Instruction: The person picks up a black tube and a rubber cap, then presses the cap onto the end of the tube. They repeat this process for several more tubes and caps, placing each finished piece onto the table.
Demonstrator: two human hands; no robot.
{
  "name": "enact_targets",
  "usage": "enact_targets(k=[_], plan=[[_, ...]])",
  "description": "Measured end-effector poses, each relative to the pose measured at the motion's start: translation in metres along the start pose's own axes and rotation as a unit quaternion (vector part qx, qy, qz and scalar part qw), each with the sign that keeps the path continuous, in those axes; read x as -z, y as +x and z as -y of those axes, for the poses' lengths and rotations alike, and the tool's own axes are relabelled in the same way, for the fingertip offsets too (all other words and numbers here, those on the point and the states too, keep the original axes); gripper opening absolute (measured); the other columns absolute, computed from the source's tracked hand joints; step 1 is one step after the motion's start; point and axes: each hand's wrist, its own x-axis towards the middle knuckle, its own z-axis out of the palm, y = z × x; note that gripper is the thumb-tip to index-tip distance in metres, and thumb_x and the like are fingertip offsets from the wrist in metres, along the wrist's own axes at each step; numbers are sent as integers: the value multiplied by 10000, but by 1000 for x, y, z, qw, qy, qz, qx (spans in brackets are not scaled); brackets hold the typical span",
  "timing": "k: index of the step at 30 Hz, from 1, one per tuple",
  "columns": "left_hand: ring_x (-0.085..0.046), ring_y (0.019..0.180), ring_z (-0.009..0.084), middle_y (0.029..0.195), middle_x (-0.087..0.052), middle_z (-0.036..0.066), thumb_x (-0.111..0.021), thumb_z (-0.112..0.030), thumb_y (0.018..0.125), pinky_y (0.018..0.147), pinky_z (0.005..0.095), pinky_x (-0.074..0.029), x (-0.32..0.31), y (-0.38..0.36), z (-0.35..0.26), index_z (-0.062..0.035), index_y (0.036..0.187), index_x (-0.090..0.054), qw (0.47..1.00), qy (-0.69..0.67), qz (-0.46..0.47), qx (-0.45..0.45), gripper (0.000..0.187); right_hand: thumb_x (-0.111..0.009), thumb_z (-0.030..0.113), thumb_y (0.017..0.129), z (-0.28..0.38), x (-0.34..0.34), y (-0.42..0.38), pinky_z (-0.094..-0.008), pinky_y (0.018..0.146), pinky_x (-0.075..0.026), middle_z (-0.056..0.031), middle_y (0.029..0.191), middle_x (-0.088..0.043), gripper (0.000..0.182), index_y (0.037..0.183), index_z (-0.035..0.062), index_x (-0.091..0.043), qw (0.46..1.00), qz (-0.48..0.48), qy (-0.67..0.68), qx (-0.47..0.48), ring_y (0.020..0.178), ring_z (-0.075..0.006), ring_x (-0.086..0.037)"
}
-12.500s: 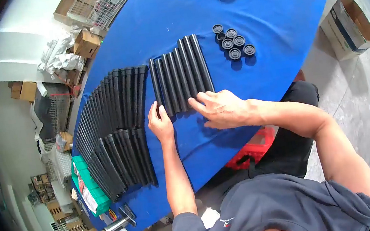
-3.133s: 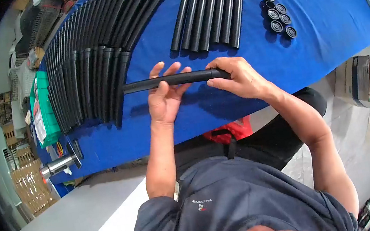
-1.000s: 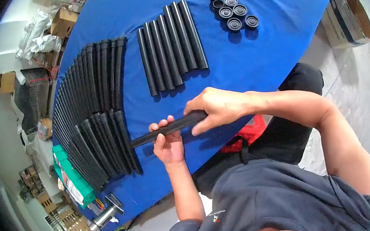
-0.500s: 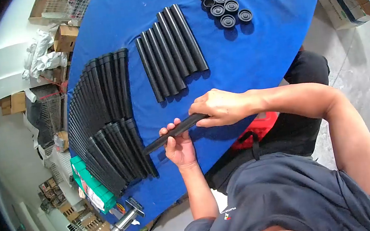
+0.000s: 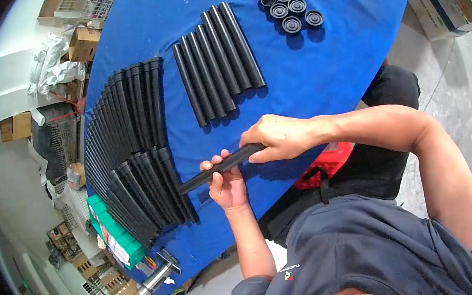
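A black tube (image 5: 196, 181) is held slantwise above the blue cloth, between both hands. My left hand (image 5: 227, 185) supports its middle from below, fingers and thumb curled around it. Over the upper right end, my right hand (image 5: 275, 137) is closed, so that end of the tube is hidden. Beyond the hands, several plain black tubes (image 5: 216, 61) lie side by side. Left of them, many black tubes with wider collared ends (image 5: 137, 109) are laid out in two rows. Several round black caps (image 5: 292, 24) sit in a cluster at the far right.
The table wears a blue cloth (image 5: 343, 63). A green bin (image 5: 114, 233) and a metal cylinder-shaped fixture (image 5: 158, 274) stand at its left edge. A red object (image 5: 326, 163) is by my lap. An open cardboard box (image 5: 445, 1) rests on the floor to the right.
The view has shifted slightly, moving the tubes on the table a little upward. Both hands keep the same hold on the black tube.
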Motion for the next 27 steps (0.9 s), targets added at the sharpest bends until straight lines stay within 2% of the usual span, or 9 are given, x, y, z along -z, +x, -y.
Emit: enact_targets(k=[5, 8, 10, 13, 15, 18, 19, 25, 27], plan=[[-547, 1352, 376, 1333, -638, 174, -668, -11, 971, 1163, 540, -468, -9, -1, 1, -42, 1270, -598, 999, 12, -34, 9, 309, -700, 195, 891, -1, -1, -1, -487, 686, -527, -210, 833, -673, 322, 1109, -37, -656, 999, -7, -31, 39, 749, -404, -671], [-545, 1355, 387, 1354, -629, 188, -692, -96, 979, 1156, 561, -461, -8, 1, 3, -46, 1311, -586, 998, 23, -54, 16, 352, -721, 205, 857, -3, -11, -3, -529, 702, -561, -206, 874, -656, 281, 1013, -4, -615, 974, -60, -187, 110, 766, -433, -672], [-551, 1349, 394, 1328, -646, 198, -701, -91, 972, 1139, 574, -473, -1, 0, 2, -66, 1291, -584, 999, 17, -38, 9, 341, -735, 209, 852, -3, -14, -5, -525, 704, -569, -186, 889, -633, 290, 1010, 13, -590, 974, -55, -197, 101, 758, -428, -665], [-573, 1322, 404, 1269, -678, 193, -705, -52, 959, 1100, 559, -505, -2, -1, 4, -94, 1259, -588, 999, 5, -47, 3, 324, -726, 206, 860, 4, -2, -3, -536, 744, -540, -235, 885, -658, 279, 992, -15, -617, 992, -23, -95, 76, 833, -452, -668], [-579, 1310, 405, 1254, -675, 192, -707, -53, 958, 1089, 570, -517, -6, 0, 4, -95, 1244, -585, 999, 13, -46, 4, 314, -715, 198, 867, 14, 4, 0, -544, 769, -518, -259, 886, -664, 274, 987, -31, -626, 1000, 12, -26, -11, 874, -464, -662], [-579, 1309, 405, 1243, -660, 197, -689, -36, 965, 1057, 564, -556, -8, 2, 6, -94, 1207, -574, 999, 14, -39, -7, 274, -708, 186, 872, 10, 0, 1, -542, 781, -512, -257, 889, -661, 269, 1006, -34, -630, 998, -7, -67, 19, 875, -467, -657], [-573, 1330, 380, 1259, -676, 166, -693, -51, 964, 1106, 559, -511, -6, 1, 4, -100, 1225, -582, 999, 18, -28, 8, 287, -706, 182, 874, 9, -1, 1, -540, 783, -511, -255, 888, -662, 267, 1013, -33, -633, 997, -7, -71, 20, 875, -466, -656], [-567, 1336, 376, 1257, -671, 169, -698, -53, 962, 1081, 562, -533, -7, 2, 4, -100, 1210, -575, 999, 33, -39, 2, 280, -709, 133, 866, 11, 0, 2, -530, 782, -514, -238, 887, -665, 253, 1046, -32, -643, 997, -21, -63, 37, 868, -457, -653], [-567, 1338, 377, 1264, -671, 174, -700, -56, 962, 1084, 554, -533, -14, 3, 4, -97, 1210, -574, 997, 32, -63, 10, 281, -713, 123, 860, 12, -3, 1, -525, 757, -520, -232, 899, -667, 260, 1054, -35, -645, 991, -36, -117, 49, 866, -440, -659]])
